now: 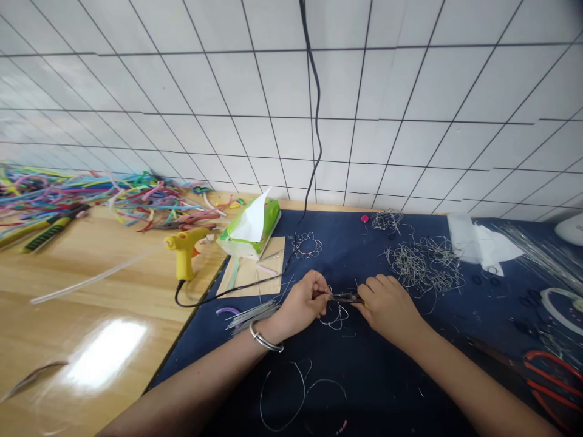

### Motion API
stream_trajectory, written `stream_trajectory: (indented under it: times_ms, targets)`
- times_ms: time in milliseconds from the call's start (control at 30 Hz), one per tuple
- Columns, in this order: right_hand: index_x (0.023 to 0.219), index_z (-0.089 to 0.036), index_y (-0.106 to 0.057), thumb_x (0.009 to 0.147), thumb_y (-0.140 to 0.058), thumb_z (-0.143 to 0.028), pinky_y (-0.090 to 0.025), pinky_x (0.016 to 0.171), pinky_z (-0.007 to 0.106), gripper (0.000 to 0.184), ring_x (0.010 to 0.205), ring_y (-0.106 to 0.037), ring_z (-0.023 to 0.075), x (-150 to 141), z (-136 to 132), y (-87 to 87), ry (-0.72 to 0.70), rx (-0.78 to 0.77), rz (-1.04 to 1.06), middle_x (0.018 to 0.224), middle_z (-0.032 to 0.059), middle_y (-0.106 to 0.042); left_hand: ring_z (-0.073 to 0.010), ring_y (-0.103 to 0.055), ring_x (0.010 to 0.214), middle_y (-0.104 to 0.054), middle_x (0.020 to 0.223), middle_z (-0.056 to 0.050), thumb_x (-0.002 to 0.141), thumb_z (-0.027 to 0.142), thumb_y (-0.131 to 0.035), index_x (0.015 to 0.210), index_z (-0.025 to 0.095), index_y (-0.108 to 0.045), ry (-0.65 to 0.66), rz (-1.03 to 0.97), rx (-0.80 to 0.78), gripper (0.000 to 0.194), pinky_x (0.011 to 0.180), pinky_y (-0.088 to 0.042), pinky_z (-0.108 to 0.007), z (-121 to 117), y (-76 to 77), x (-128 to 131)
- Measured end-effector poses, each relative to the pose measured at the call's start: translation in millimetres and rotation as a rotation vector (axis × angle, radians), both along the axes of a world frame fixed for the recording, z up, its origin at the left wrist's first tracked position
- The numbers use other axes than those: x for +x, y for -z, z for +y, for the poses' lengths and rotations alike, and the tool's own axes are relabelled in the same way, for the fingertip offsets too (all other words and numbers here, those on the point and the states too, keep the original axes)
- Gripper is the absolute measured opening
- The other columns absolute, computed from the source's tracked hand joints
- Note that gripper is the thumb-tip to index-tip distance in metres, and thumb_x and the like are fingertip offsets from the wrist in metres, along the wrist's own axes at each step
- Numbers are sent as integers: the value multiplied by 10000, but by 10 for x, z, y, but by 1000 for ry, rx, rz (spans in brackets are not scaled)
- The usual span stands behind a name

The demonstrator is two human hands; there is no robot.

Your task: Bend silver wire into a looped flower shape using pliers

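My left hand (310,300) pinches a bent wire piece (336,318) made of thin loops, which hangs below the fingers. Closed around a pair of dark pliers (345,298), my right hand (387,303) points their jaws left at the wire by my left fingertips. The pliers' handles are mostly hidden in the palm. Behind my hands a flower-shaped wire ring (307,245) lies on the dark blue mat (364,376). Nearer to me are larger loose wire loops (283,397). A bundle of straight wires (252,317) lies beside my left wrist.
Tangled wire (423,264) sits right of centre. Red-handled scissors (551,376) lie at the right edge. On the left stand a yellow glue gun (184,249) with its cord and a green tissue pack (252,227). Colourful pipe cleaners (113,194) pile up by the tiled wall (282,133).
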State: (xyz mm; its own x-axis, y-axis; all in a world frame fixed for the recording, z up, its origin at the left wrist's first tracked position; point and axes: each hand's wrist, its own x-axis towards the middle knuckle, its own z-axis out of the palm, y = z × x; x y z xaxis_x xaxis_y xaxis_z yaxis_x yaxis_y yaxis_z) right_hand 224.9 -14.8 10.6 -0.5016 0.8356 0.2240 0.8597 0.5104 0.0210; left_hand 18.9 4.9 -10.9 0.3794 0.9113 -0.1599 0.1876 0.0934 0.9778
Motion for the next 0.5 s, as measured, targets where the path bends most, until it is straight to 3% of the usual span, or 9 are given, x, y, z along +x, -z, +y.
stream_trajectory:
  times_ms: [500]
  targets:
    - [781,-156,-574,809,-435,-145,-233,645,321,142,694,-370,162,-39,-62,-29,-10,156,-165,666,40,-467,-69,-517,452,-531,618,44,741,258,-563,811,186,-403,-63,-50,-69,189,413,-432,-178,-3,39,18]
